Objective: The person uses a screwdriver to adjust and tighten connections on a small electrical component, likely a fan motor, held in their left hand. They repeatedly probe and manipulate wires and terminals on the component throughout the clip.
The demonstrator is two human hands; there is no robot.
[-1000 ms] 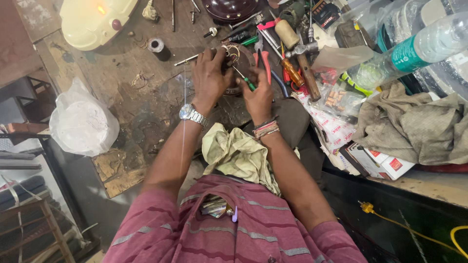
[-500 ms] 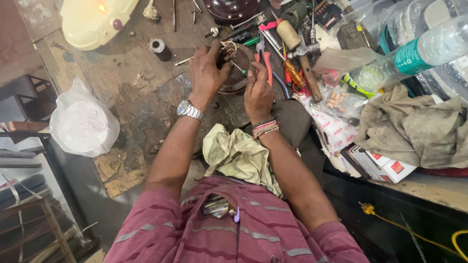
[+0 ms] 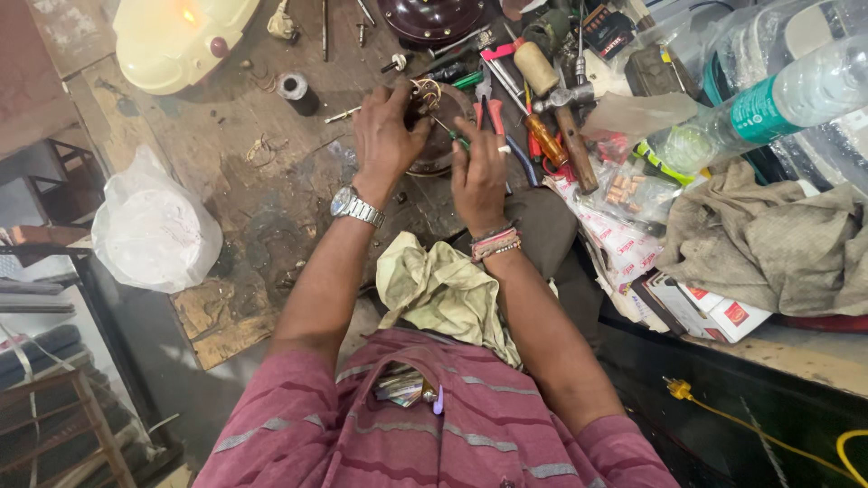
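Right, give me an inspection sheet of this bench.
Surface: worn wooden bench, stained.
Job's things: round motor part with copper wires; green-handled tool.
Clutter: hammer, screwdrivers, bottle, white bag, rags, boxes.
Grippers: left hand on the part; right hand holds the tool.
Cables: yellow cable.
Surroundings: cream lamp, lit.

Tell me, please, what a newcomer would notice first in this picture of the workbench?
First, the two hands at the centre: the left hand and the right hand meet over a round, dark coil assembly with copper wires. To the right of them lies a crowded heap of tools, with a hammer and an orange-handled screwdriver. At the top left a cream plastic housing glows with a small light, and a white plastic bag sits at the left edge.
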